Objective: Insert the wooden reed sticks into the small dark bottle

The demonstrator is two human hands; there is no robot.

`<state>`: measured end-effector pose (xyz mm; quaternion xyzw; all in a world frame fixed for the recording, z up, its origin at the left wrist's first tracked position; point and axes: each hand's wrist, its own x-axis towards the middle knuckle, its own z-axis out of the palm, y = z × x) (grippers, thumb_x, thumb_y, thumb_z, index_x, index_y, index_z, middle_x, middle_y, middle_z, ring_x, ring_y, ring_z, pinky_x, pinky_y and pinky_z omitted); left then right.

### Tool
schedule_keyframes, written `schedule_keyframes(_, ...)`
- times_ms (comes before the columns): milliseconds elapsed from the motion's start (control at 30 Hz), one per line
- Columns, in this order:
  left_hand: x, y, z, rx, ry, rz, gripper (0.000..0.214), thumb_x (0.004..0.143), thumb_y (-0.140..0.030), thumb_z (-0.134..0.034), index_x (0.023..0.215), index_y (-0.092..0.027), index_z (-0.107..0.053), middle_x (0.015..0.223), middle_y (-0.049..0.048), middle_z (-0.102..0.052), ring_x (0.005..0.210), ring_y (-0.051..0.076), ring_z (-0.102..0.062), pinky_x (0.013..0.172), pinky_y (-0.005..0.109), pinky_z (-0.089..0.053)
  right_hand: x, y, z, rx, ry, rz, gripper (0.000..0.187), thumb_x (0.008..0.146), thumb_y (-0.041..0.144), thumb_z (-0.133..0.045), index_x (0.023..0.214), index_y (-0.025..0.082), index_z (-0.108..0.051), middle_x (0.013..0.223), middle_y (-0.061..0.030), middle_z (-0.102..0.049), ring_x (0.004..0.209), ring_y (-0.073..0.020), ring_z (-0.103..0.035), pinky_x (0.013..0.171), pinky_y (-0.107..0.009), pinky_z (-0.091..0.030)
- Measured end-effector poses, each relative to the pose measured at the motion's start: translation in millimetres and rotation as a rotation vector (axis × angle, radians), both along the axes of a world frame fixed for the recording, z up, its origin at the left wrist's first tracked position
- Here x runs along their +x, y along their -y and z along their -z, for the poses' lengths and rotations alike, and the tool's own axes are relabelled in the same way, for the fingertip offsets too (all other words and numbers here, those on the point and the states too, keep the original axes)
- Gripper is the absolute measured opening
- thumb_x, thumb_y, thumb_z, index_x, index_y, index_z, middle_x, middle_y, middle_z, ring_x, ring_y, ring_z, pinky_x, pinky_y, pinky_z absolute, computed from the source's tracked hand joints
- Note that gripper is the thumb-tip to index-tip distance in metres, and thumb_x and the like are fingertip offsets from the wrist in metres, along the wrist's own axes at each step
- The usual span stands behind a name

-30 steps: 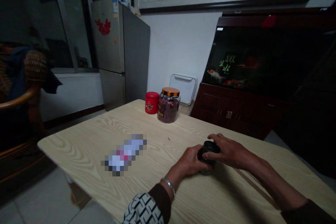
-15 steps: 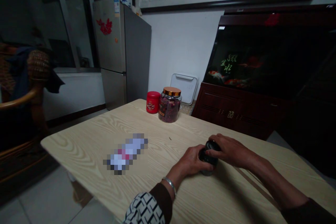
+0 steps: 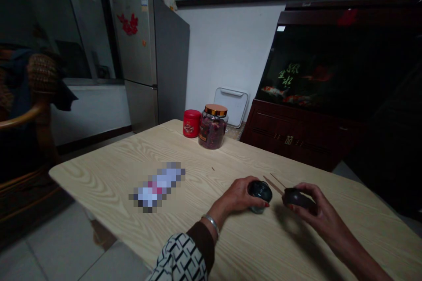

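My left hand (image 3: 238, 195) is wrapped round a small dark round jar (image 3: 260, 190) that stands on the light wooden table (image 3: 118, 171). To its right my right hand (image 3: 313, 206) is closed on the jar's dark lid (image 3: 295, 197), held just above the table and apart from the jar. A silver bangle sits on my left wrist.
At the table's far edge stand a glass jar with a copper lid (image 3: 212, 126) and a small red tin (image 3: 191, 123). A blurred flat packet (image 3: 157, 186) lies left of my hands. A fridge (image 3: 150, 57), a fish tank cabinet (image 3: 329, 83) and a wooden chair (image 3: 23, 131) surround the table.
My right hand, which lay on top of the jar, has come away to the right with the lid in it. My left hand keeps hold of the jar.
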<state>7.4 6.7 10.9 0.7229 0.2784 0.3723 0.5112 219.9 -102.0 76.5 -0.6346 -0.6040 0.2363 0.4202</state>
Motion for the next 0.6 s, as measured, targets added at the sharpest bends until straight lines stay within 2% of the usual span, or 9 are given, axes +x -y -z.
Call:
schedule_keyframes(67, 1, -1, 1.7, -0.038, 0.016, 0.009, 0.071, 0.055, -0.039, -0.090, 0.117, -0.016, -0.067, 0.097, 0.0075, -0.071, 0.088, 0.021, -0.063, 0.076, 0.030, -0.049, -6, 13, 30.9, -0.014, -0.082, -0.001, 0.046, 0.075, 0.046, -0.069, 0.106, 0.027, -0.042, 0.103, -0.0081, -0.067, 0.096, -0.0279, -0.068, 0.079, -0.039, -0.055)
schedule_keyframes(133, 2, -3, 3.3, -0.070, 0.043, 0.024, 0.072, 0.055, -0.037, -0.090, 0.118, -0.015, -0.066, 0.099, 0.0082, -0.070, 0.090, 0.022, -0.063, 0.078, 0.030, -0.049, -21, 23, 53.3, -0.003, -0.097, -0.056, 0.043, 0.077, 0.041, -0.068, 0.105, 0.028, -0.040, 0.105, -0.0085, -0.066, 0.101, -0.0270, -0.067, 0.083, -0.038, -0.054)
schedule_keyframes(233, 3, -4, 4.8, -0.083, 0.079, 0.047, 0.071, 0.056, -0.033, -0.089, 0.120, -0.013, -0.064, 0.100, 0.0083, -0.070, 0.092, 0.021, -0.063, 0.082, 0.030, -0.049, -50, 31, 70.2, 0.004, 0.008, -0.109, 0.040, 0.078, 0.032, -0.066, 0.106, 0.028, -0.038, 0.108, -0.0065, -0.063, 0.103, -0.0244, -0.064, 0.090, -0.038, -0.051)
schedule_keyframes(333, 3, -5, 5.7, -0.087, 0.096, 0.060, 0.070, 0.058, -0.031, -0.088, 0.121, -0.013, -0.063, 0.099, 0.0072, -0.069, 0.091, 0.020, -0.063, 0.081, 0.029, -0.048, -74, 32, 74.1, -0.006, 0.113, -0.148, 0.040, 0.077, 0.028, -0.065, 0.107, 0.028, -0.037, 0.113, -0.0057, -0.061, 0.101, -0.0227, -0.064, 0.090, -0.037, -0.050)
schedule_keyframes(433, 4, -6, 7.2, -0.074, 0.087, 0.056, 0.068, 0.059, -0.031, -0.088, 0.120, -0.014, -0.063, 0.099, 0.0066, -0.069, 0.091, 0.020, -0.062, 0.082, 0.030, -0.049, -80, 30, 69.6, 0.022, 0.154, -0.176, 0.043, 0.075, 0.031, -0.070, 0.106, 0.027, -0.041, 0.115, -0.0058, -0.060, 0.101, -0.0233, -0.062, 0.087, -0.036, -0.050)
schedule_keyframes(500, 5, -7, 8.1, -0.077, 0.082, 0.052, 0.069, 0.059, -0.030, -0.088, 0.122, -0.014, -0.063, 0.100, 0.0070, -0.069, 0.092, 0.021, -0.063, 0.084, 0.031, -0.049, -69, 27, 61.3, 0.060, 0.154, -0.141, 0.033, 0.081, 0.037, -0.066, 0.103, 0.026, -0.044, 0.110, -0.0054, -0.062, 0.099, -0.0229, -0.062, 0.087, -0.035, -0.049)
schedule_keyframes(567, 6, -7, 7.9, -0.097, 0.084, 0.051, 0.071, 0.058, -0.030, -0.089, 0.122, -0.014, -0.063, 0.101, 0.0080, -0.069, 0.094, 0.021, -0.063, 0.084, 0.032, -0.049, -43, 19, 50.6, 0.090, 0.179, -0.033, 0.018, 0.091, 0.042, -0.052, 0.097, 0.025, -0.048, 0.101, -0.0057, -0.062, 0.094, -0.0222, -0.062, 0.084, -0.034, -0.049)
schedule_keyframes(600, 5, -6, 7.2, -0.108, 0.087, 0.055, 0.072, 0.057, -0.030, -0.089, 0.122, -0.014, -0.063, 0.102, 0.0086, -0.069, 0.094, 0.022, -0.063, 0.084, 0.032, -0.049, -25, 14, 45.5, 0.084, 0.221, 0.046, 0.018, 0.094, 0.042, -0.046, 0.095, 0.025, -0.050, 0.100, -0.0065, -0.063, 0.091, -0.0224, -0.062, 0.082, -0.034, -0.049)
